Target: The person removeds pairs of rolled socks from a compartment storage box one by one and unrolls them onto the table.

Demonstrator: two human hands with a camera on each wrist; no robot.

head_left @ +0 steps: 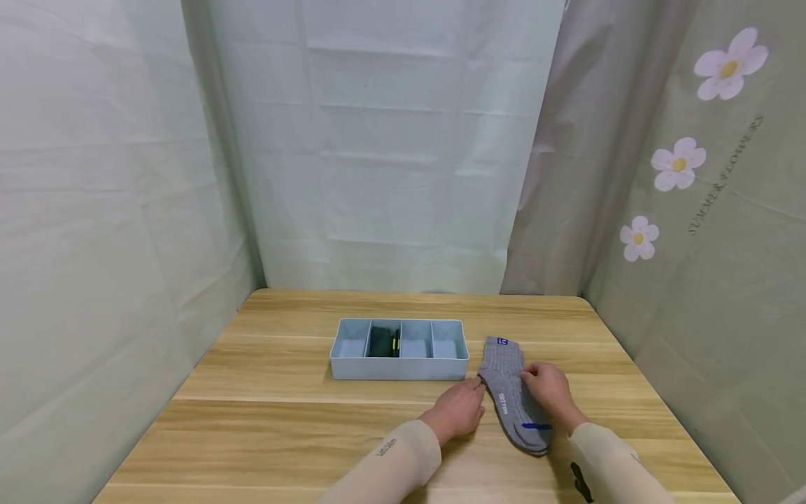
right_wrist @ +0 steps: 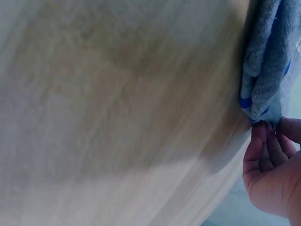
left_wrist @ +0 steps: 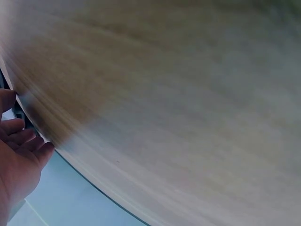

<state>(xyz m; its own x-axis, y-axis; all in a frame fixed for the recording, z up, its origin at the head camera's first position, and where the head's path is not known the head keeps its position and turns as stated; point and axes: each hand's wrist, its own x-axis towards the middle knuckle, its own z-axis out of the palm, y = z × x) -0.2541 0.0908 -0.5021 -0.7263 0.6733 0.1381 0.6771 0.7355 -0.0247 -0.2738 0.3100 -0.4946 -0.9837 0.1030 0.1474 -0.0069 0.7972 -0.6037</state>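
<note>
A pair of grey socks (head_left: 511,399), with blue marks and the word COTTON, lies stacked flat on the wooden table. My left hand (head_left: 458,408) is at the heel side, its fingertips on the sock edge. In the left wrist view, a dark bit of the socks (left_wrist: 19,111) shows between thumb and fingers of the left hand (left_wrist: 21,160). From the other side, my right hand (head_left: 550,392) pinches the socks' edge. The right wrist view has the socks (right_wrist: 265,66) at upper right, with the right hand's (right_wrist: 273,172) fingertips gathered at their border.
A light blue box (head_left: 397,369) with several compartments stands left of the socks. One compartment holds a dark green folded item (head_left: 380,341) with yellow marks. The wooden table (head_left: 264,420) is bordered by pale curtains (head_left: 390,175) at the back and sides.
</note>
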